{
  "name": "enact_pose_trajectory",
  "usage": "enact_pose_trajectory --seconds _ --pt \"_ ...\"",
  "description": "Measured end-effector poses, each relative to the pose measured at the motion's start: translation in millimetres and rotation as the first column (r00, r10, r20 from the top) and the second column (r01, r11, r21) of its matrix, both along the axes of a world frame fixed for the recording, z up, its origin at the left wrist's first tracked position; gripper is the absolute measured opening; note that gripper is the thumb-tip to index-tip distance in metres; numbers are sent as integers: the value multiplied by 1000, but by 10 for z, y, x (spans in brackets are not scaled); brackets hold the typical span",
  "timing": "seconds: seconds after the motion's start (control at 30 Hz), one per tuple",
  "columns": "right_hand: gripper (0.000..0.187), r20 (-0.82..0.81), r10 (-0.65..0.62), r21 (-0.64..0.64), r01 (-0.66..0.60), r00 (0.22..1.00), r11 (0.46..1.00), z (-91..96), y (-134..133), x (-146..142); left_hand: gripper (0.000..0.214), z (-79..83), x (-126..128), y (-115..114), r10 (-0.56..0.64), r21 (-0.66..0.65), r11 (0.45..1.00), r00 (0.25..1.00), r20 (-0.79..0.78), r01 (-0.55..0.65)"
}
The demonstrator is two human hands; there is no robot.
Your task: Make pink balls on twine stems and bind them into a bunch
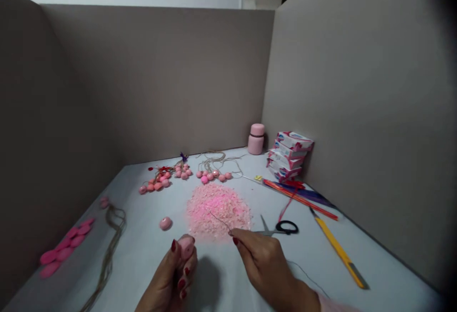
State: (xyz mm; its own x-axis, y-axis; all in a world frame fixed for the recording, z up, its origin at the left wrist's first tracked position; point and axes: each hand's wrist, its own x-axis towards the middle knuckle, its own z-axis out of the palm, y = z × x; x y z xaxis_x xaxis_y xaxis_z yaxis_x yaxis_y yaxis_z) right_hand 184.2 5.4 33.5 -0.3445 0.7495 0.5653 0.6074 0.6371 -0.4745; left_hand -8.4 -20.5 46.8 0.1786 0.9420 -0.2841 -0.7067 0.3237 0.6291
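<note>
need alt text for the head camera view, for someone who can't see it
A person's left hand holds a pink bead, while the right hand pinches a thin cord. Around them on a white table lie a heap of pink flakes, a loose bead, scissors and a yellow cutter.

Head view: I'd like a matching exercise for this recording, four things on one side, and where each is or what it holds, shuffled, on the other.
Things
1. Left hand
2. Scissors
3. Right hand
4. Pink bottle

Places and states
A. Pinching a thin cord
B. Standing upright next to the stacked boxes
C. Holding a round pink bead
D. Lying to the right of the pile of pink flakes

Pairs: 1-C, 2-D, 3-A, 4-B
</note>
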Motion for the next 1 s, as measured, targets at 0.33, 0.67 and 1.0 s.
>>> enact_pose_trajectory --seconds 0.33,0.67,1.0 --pt "26 420 -589 223 551 690 804 243 519 838 45 -47 106 85 68 -22 996 887 -456 -87" --pt "30 527 -596 153 621 606 768 -166 780 1299 48 -344 161 154 24 194 965 680 -733 175" --pt "31 413 -549 128 551 727 825 -342 866 1356 16 -77 101 38 355 381 808 144 -924 450"
